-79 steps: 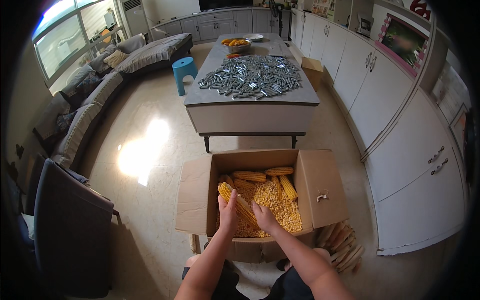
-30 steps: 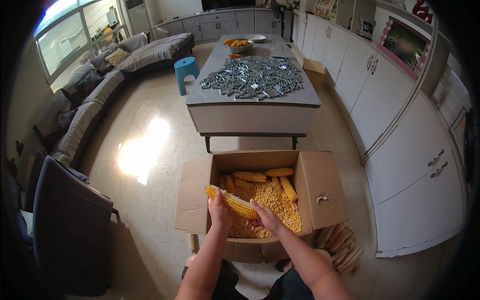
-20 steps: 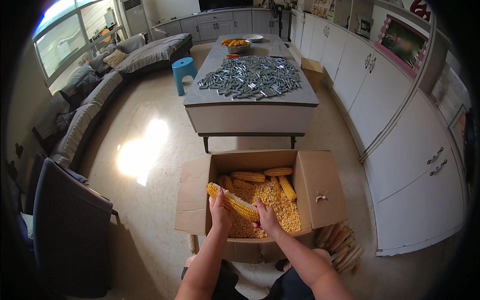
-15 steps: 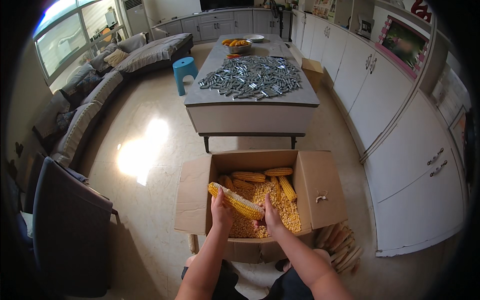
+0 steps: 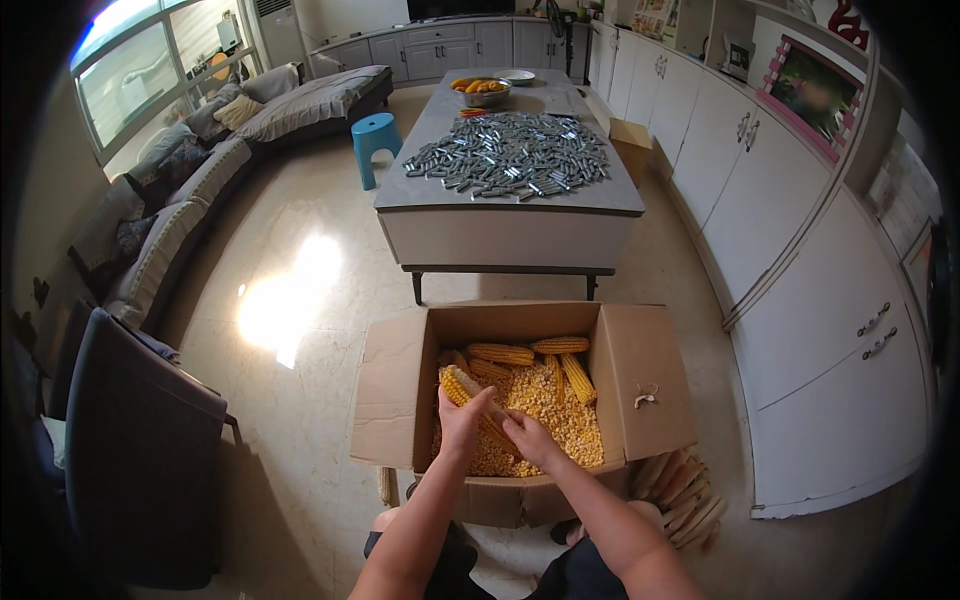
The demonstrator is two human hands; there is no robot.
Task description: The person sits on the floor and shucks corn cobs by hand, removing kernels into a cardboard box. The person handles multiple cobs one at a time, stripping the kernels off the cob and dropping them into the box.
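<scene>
An ear of corn (image 5: 455,388) is tilted over the cardboard box (image 5: 645,345), its upper end toward the far left. Yellow kernels cover one side, and a pale strip runs along the other. My left hand (image 5: 462,422) is wrapped round the ear's middle. Closed at its lower right end is my right hand (image 5: 532,442), the fingertips partly hidden. Beneath both hands, loose yellow kernels (image 5: 550,415) cover the box's bottom. Several more ears of corn (image 5: 502,354) lie against the far wall and far right corner inside the box.
Bare cobs (image 5: 685,495) are piled on the floor right of the box; another cob (image 5: 384,486) lies at its left. Ahead stands a grey table (image 5: 510,240) with many small metal cylinders (image 5: 510,155) and a bowl (image 5: 482,98) of yellow food. A blue stool (image 5: 375,150) stands beside it.
The ear of corn has turned, and its left end has shifted right. My hands have drawn closer together, the left moving right. The view has shifted slightly.
</scene>
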